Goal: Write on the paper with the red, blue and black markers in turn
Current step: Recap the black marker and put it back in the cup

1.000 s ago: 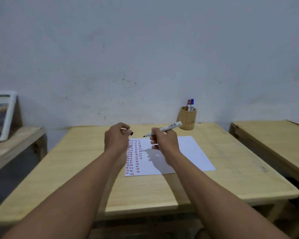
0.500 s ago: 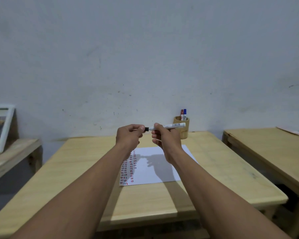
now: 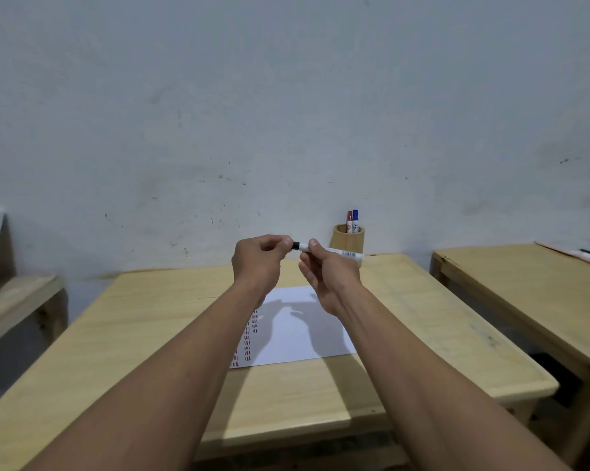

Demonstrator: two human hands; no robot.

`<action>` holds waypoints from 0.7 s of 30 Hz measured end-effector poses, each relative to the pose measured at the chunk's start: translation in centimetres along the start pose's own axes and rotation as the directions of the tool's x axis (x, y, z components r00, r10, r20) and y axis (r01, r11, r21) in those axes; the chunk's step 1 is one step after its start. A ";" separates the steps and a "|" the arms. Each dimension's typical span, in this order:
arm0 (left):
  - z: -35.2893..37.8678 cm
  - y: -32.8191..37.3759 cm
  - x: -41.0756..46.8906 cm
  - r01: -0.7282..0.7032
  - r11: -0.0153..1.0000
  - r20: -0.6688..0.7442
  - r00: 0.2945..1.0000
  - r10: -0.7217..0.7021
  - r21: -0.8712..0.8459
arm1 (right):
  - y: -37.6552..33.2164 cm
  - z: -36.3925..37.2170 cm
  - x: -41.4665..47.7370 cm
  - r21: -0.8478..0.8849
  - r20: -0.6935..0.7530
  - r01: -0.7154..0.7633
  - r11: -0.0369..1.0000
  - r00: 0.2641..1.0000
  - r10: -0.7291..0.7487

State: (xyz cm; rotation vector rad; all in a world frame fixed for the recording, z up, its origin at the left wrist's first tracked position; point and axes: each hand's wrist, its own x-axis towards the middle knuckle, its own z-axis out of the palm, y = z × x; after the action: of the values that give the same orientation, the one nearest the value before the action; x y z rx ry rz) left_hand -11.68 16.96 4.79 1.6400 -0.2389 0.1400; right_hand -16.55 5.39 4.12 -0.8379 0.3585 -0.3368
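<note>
head view: your right hand (image 3: pixel 327 277) grips the black marker (image 3: pixel 331 251) by its barrel, held level above the paper (image 3: pixel 304 331). your left hand (image 3: pixel 259 260) pinches its black cap end. red marker (image 3: pixel 349 222) and blue marker (image 3: pixel 355 220) stand in the cup (image 3: pixel 348 241) by the wall.

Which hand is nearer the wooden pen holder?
Right. The right hand sits just in front-left of the pen holder; the left hand is further left.
</note>
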 end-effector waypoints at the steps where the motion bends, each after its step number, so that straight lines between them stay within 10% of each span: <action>1: 0.4 0.3 -0.1 -0.028 0.999 -0.007 1.000 0.028 0.030 | -0.1 0.1 0.1 0.031 -0.045 -0.004 1.000 0.999 0.005; 5: 2.3 1.3 -0.3 -0.106 0.986 -0.049 0.992 0.113 0.126 | 0.1 0.2 1.2 0.010 -0.176 0.168 0.986 0.971 -0.163; 13: 4.7 3.8 1.9 -0.208 0.955 -0.051 0.973 0.223 0.211 | -2.9 -0.5 2.0 -0.586 0.015 0.266 0.765 0.948 -0.318; 21: 7.6 3.8 4.7 -0.163 0.970 -0.047 0.984 0.174 0.183 | -7.0 -1.4 5.9 -0.708 0.053 0.336 0.622 0.903 -0.427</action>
State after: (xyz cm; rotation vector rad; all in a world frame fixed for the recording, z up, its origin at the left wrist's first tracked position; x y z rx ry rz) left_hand -8.45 8.84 8.89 1.7889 -0.3254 0.3511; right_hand -12.96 -2.44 7.60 -1.6813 0.4268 -0.6777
